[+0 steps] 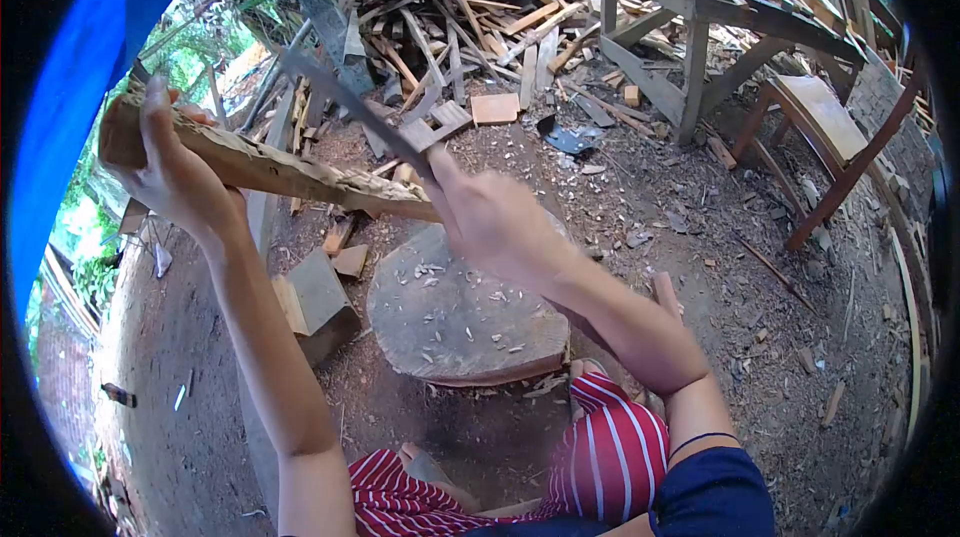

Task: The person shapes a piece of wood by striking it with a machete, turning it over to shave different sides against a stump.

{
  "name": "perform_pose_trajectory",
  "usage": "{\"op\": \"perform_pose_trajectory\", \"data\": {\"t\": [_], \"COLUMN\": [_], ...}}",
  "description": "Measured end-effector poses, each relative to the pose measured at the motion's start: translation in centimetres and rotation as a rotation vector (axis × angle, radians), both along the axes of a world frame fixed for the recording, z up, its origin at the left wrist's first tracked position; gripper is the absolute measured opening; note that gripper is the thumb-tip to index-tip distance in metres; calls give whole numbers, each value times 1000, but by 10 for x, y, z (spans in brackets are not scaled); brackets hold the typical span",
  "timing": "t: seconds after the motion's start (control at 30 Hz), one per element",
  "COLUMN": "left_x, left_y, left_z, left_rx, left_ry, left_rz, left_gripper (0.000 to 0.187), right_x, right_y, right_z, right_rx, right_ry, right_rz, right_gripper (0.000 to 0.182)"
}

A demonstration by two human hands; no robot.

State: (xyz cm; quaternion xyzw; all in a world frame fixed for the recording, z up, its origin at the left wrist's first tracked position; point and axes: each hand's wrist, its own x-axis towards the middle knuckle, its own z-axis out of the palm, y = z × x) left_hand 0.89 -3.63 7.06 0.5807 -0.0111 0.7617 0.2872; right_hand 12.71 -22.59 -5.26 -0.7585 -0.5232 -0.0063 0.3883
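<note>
My left hand [165,162] is wrapped round the thick end of a long piece of wood [290,175], up at the left. Rough, chipped marks run along its upper edge, and its thinner end passes behind my right wrist area. In my right hand [495,222] is a machete [365,117], its dark blade raised up and to the left, slightly blurred, crossing in front of the wood. Beneath both hands stands a round chopping block [450,322], its pale top strewn with small wood chips.
A squared wooden block [320,302] sits left of the chopping block. Scrap wood [470,7] is heaped at the back. A wooden workbench [690,12] stands back right, with a wooden chair [820,127] nearby. Chips cover the ground [720,357]. My knees [610,447] are close below.
</note>
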Motion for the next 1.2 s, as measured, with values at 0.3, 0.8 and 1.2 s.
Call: {"op": "perform_pose_trajectory", "data": {"t": [0.3, 0.8, 1.2], "left_x": [11, 8, 10], "left_y": [-14, -9, -19], "left_z": [3, 0, 0], "left_rx": [24, -36, -9], "left_ry": [-35, 132, 58], "left_rz": [6, -519, -221], "left_gripper": [37, 39, 31], "right_x": [11, 15, 31], "right_y": [16, -23, 14], "right_z": [-76, 32, -87], "right_rx": [-258, 332, -181], "right_ry": [-128, -143, 159], "right_rz": [-116, -44, -2], "right_gripper": [18, 18, 25]}}
